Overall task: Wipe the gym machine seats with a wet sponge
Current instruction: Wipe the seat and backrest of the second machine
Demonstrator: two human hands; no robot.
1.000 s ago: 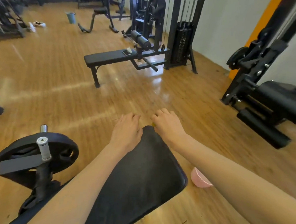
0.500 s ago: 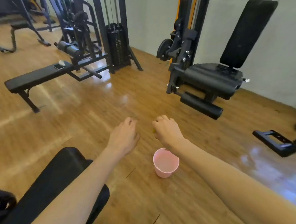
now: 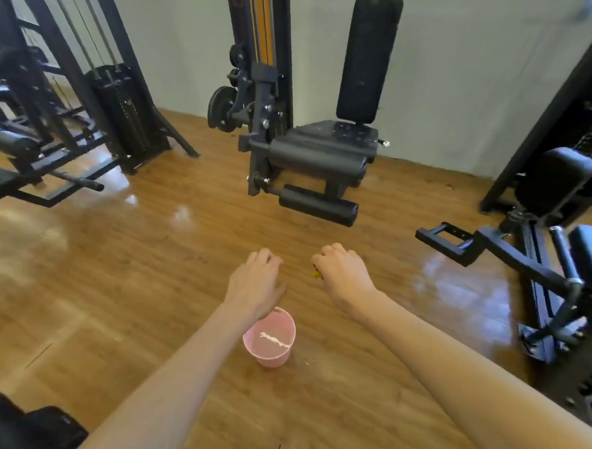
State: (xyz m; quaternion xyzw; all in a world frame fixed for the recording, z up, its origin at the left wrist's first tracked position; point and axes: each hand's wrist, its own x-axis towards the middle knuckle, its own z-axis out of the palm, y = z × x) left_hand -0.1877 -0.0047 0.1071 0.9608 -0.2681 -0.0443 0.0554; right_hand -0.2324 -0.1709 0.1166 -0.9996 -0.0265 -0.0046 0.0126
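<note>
Several black gym machines (image 3: 312,149) stand on glossy wooden floor (image 3: 114,266).

A glossy, warm-brown wooden plank floor (image 3: 120,283) fills the room, with pale patches of light reflected on it near the machines. A plain pale grey wall (image 3: 449,78) closes the far side. At left stands a black steel cable tower with a weight stack (image 3: 120,108), and at right a black metal frame with a low footplate (image 3: 458,239).
</note>
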